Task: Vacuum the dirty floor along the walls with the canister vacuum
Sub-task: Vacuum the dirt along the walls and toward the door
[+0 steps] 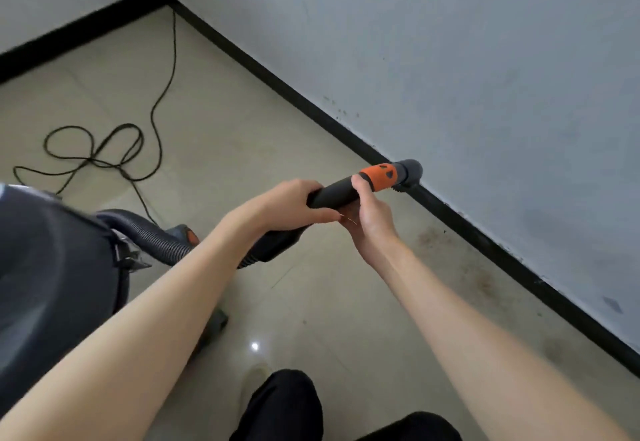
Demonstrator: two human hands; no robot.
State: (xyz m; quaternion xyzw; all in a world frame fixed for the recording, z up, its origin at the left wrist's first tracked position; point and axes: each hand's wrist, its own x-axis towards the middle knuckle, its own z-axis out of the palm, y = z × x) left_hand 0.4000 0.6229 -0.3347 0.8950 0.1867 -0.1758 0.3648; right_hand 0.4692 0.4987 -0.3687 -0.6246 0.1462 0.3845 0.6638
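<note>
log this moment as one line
left hand gripping black vacuum wand | right hand at orange collar | grey nozzle at black baseboard | brown dirt patch unvacuumed

The grey painted wall (485,59) and its black skirting strip (311,101) are blocking the right side; left of the wall, beige tiled floor (242,111) is lying open, apart from a looping black power cord (93,149).

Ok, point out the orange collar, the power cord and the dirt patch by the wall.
orange collar (377,177), head view, on its top face.
power cord (93,149), head view, on the coiled loops on the floor.
dirt patch (433,238), head view, on the brown stain beside the baseboard.
</note>
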